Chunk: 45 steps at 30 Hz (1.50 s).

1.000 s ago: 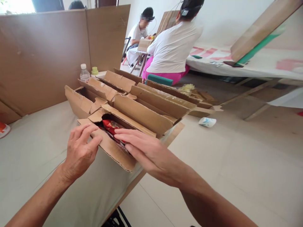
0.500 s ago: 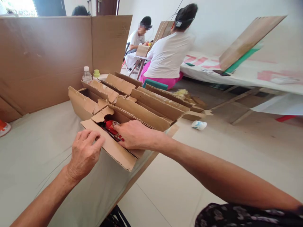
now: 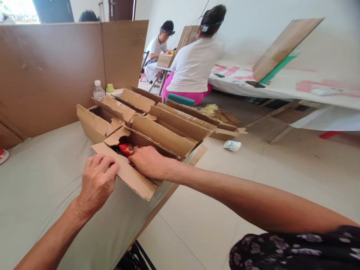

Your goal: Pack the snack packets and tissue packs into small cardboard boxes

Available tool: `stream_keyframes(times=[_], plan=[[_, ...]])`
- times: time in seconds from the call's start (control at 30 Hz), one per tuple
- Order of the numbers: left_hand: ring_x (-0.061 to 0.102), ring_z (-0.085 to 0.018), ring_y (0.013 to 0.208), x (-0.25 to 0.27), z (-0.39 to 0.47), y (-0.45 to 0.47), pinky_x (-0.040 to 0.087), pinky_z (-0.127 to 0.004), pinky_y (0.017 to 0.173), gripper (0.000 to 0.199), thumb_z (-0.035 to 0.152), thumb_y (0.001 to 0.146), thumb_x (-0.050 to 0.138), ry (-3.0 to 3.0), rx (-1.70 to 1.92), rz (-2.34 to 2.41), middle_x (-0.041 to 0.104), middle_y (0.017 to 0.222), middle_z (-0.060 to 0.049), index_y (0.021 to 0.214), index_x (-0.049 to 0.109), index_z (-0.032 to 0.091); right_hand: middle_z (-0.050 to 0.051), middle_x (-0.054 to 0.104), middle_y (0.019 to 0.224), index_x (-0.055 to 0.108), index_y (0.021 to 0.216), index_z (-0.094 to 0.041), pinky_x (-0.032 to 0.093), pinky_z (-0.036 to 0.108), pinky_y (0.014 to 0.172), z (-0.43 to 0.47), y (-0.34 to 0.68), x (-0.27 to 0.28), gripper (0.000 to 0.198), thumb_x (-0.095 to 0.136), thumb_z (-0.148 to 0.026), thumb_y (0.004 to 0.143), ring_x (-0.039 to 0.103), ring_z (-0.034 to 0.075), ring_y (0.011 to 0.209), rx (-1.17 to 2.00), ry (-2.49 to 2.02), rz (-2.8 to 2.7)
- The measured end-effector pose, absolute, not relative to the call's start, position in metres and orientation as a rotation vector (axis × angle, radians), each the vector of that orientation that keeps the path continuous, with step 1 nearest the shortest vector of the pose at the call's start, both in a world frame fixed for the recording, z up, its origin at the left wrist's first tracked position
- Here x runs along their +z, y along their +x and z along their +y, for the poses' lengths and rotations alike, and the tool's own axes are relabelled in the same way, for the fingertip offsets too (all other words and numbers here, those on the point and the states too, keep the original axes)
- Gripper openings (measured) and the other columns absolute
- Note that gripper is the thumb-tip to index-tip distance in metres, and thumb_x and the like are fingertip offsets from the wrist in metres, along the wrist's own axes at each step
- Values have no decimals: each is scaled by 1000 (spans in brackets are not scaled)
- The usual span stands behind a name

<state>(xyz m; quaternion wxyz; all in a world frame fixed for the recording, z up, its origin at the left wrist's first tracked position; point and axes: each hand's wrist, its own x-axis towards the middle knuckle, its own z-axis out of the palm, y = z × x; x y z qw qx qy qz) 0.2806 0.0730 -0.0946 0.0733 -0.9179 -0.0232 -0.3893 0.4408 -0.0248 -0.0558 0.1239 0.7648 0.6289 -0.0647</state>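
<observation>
An open cardboard box (image 3: pixel 152 144) stands at the near corner of the table, its long side flap (image 3: pixel 136 180) folded outward. My left hand (image 3: pixel 98 176) is closed, fingers curled over the left end of that flap. My right hand (image 3: pixel 149 161) reaches down into the box, its knuckles up and most fingers hidden by the hand and the flap. A shiny red packet (image 3: pixel 126 149) shows at its fingertips, apparently in its grip. Something pale lies beside the packet, too covered to name.
Several more open cardboard boxes (image 3: pixel 165 125) stand right behind. Past them are a clear bottle (image 3: pixel 98 92) and a green-capped container (image 3: pixel 110 88). A tall cardboard panel (image 3: pixel 56 75) borders the table. A paper cup (image 3: pixel 232 146) lies on the floor; co-workers sit beyond.
My right hand has sunk deeper into the box, and less of the red packet shows. My left hand stays on the flap. The whole view has shifted slightly.
</observation>
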Motion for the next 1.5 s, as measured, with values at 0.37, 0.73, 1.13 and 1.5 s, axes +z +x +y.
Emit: stream_keyframes(times=[0.37, 0.73, 1.13, 1.5], plan=[[56, -22, 82, -94, 75, 284, 41, -37, 72, 21, 6, 94, 54, -2746, -1088, -5, 72, 85, -4, 84, 69, 18, 18, 77, 102, 76, 106, -11, 51, 30, 73, -20, 461, -75, 27, 54, -19, 91, 74, 28, 93, -130, 2413, 1827], [54, -23, 78, -94, 76, 287, 40, -38, 70, 25, 6, 95, 53, -2727, -1019, -13, 69, 79, -4, 77, 65, 18, 10, 70, 87, 69, 78, -14, 39, 29, 66, -43, 480, -42, 21, 50, -15, 86, 62, 19, 75, 300, 2736, 1961], [60, -31, 115, -118, 64, 272, 49, -46, 91, 31, 9, 92, 50, -2709, -1207, -140, 69, 118, -19, 120, 64, 10, -2, 51, 59, 58, 60, -23, 32, 28, 52, -14, 466, 40, 20, 57, -13, 77, 44, 14, 56, 15, 3254, 2505], [65, -29, 112, -154, 57, 160, 57, -46, 92, 24, 8, 81, 55, -2780, -1140, -484, 70, 119, -16, 100, 66, 17, -3, 50, 55, 60, 56, -15, 38, 22, 57, 183, 334, 20, 22, 65, -5, 76, 53, 11, 63, -755, 2879, 2520]])
